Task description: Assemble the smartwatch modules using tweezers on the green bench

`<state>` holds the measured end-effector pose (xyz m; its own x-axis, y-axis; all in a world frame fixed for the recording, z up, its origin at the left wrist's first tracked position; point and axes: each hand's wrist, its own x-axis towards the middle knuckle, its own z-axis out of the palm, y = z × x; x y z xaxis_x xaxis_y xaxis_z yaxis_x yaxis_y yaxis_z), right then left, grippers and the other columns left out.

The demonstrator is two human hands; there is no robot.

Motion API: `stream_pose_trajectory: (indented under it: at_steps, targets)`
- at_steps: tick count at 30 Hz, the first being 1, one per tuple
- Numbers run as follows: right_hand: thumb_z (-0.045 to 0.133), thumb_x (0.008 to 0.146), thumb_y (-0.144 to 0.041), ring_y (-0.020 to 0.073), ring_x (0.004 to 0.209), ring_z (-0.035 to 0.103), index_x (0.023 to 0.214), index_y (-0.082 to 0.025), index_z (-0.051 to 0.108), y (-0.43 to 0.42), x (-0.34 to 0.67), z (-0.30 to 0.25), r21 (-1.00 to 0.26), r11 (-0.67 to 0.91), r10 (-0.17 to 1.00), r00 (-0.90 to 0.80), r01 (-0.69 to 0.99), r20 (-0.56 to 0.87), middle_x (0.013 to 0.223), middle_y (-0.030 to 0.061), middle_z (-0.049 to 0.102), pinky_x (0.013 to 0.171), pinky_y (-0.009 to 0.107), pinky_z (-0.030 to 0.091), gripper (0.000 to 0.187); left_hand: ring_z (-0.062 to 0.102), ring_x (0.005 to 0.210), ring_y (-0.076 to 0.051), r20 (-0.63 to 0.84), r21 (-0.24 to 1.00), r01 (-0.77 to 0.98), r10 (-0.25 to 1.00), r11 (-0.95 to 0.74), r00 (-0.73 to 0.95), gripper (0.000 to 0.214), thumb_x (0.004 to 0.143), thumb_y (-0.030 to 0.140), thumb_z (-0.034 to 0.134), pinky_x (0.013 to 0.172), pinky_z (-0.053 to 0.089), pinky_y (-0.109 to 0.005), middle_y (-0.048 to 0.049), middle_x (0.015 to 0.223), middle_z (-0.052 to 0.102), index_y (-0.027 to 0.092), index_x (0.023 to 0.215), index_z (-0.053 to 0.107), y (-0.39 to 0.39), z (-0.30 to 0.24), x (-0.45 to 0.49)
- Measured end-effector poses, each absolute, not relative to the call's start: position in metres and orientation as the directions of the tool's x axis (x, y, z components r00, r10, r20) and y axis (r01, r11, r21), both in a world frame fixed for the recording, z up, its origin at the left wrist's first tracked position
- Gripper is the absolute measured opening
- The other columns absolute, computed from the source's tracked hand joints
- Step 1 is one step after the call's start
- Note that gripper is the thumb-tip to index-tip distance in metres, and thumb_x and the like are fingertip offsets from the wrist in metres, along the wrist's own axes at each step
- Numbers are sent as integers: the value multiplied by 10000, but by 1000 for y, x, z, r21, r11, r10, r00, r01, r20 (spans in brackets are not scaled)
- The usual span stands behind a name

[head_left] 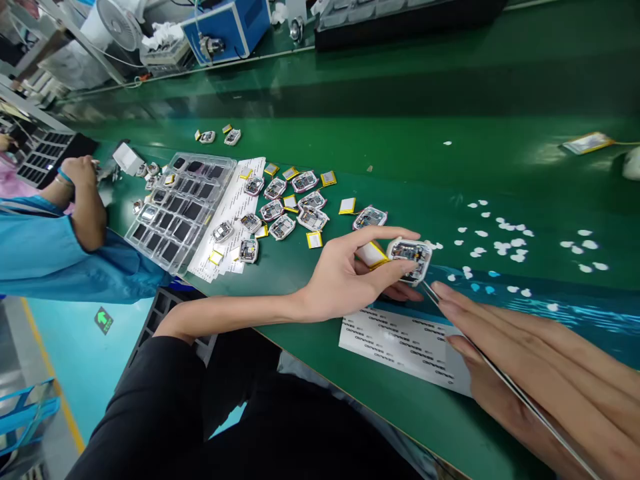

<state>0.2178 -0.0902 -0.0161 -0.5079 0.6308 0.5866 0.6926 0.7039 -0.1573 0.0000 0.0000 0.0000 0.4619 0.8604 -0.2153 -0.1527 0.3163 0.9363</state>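
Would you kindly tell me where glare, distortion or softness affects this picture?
Head view: pale streaks of glare cross the blue strip; head view: the green table shows darker and brighter bands; head view: the right hand looks stretched toward the lower right corner, likely a wide lens; head view: the fan at the back looks softer than the watch case in the left hand.

A plain black sleeve (pixel 155 393) ends near the left elbow (pixel 174 325), leaving a slim forearm (pixel 240 317) bare to the wrist (pixel 300 305). The left grip (pixel 350 275) is a bare hand with slender fingers (pixel 383 233), the right grip (pixel 540 360) likewise bare. Black clothing (pixel 290 433) lower down seems to match, though shadow makes its detail uncertain.
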Motion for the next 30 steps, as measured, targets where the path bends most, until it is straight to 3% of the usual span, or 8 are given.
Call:
stream_pose_trajectory:
  at_steps: [5, 10, 14, 17, 20, 23, 25, 30]
  targets:
    - [545, 1020, -176, 237, 1154, 763, 1635, -218, 423, -83, 216, -18, -87, 724, 567, -519, 684, 640, 1349, 65, 747, 1010, 389, 657, 628, 806, 722, -189, -189, 935, -186, 870, 301, 456, 407, 849, 311, 810, 712, 680, -281, 31, 726, 719, 172, 1200, 659, 0, 1, 1]
    - [554, 1037, -223, 246, 1172, 757, 1645, -298, 407, -82, 220, -15, -99, 713, 586, -513, 694, 627, 1382, 34, 731, 940, 416, 677, 630, 820, 810, -206, -235, 916, -186, 850, 356, 471, 460, 825, 307, 834, 777, 692, -305, 1, 859, 755, 188, 1228, 646, 6, -2, 0]
    - [510, 1065, -211, 237, 1153, 761, 1641, -227, 416, -80, 223, -3, -29, 702, 564, -531, 711, 633, 1371, 50, 734, 989, 403, 644, 584, 817, 839, -186, -176, 945, -180, 888, 273, 424, 450, 803, 230, 834, 814, 691, -286, -24, 1029, 744, 177, 1209, 646, 11, -6, -5]
    - [624, 1005, -125, 229, 1072, 780, 1636, -93, 380, -76, 220, 8, 44, 698, 549, -574, 715, 607, 1333, 95, 743, 981, 363, 641, 677, 817, 798, -187, -121, 977, -110, 899, 183, 422, 464, 820, 240, 822, 715, 667, -242, 2, 906, 704, 173, 1239, 634, 15, -7, -6]
    - [765, 893, -49, 219, 1001, 791, 1642, -80, 346, -76, 214, 13, 57, 683, 508, -530, 728, 679, 1256, 89, 776, 931, 348, 650, 859, 818, 780, -201, -76, 995, -30, 898, 99, 434, 546, 849, 281, 813, 661, 636, -230, 33, 783, 660, 183, 1336, 585, 33, -3, -2]
    - [801, 864, -40, 203, 975, 789, 1636, -106, 368, -74, 211, 13, 73, 667, 460, -487, 741, 743, 1230, 67, 788, 911, 338, 646, 888, 797, 766, -183, -27, 976, 210, 924, -58, 381, 512, 954, 352, 729, 643, 596, -238, 4, 823, 699, 188, 1405, 550, 79, 6, 6]
    - [797, 875, -45, 194, 963, 786, 1640, -112, 362, -71, 213, 13, 105, 673, 420, -495, 733, 761, 1236, 64, 786, 897, 333, 646, 882, 770, 808, -162, 50, 798, 566, 958, -209, 283, 344, 1012, 328, 650, 718, 590, -258, -29, 915, 743, 182, 1323, 627, 118, 13, 11]
    - [789, 885, -42, 191, 947, 781, 1618, -76, 397, -64, 222, 17, 162, 651, 352, -484, 742, 801, 1234, 84, 786, 853, 326, 647, 832, 669, 1236, -328, 111, 597, 757, 962, -266, 250, 106, 884, 86, 726, 1083, 528, -486, -135, 1093, 757, 136, 976, 734, 179, 19, 29]
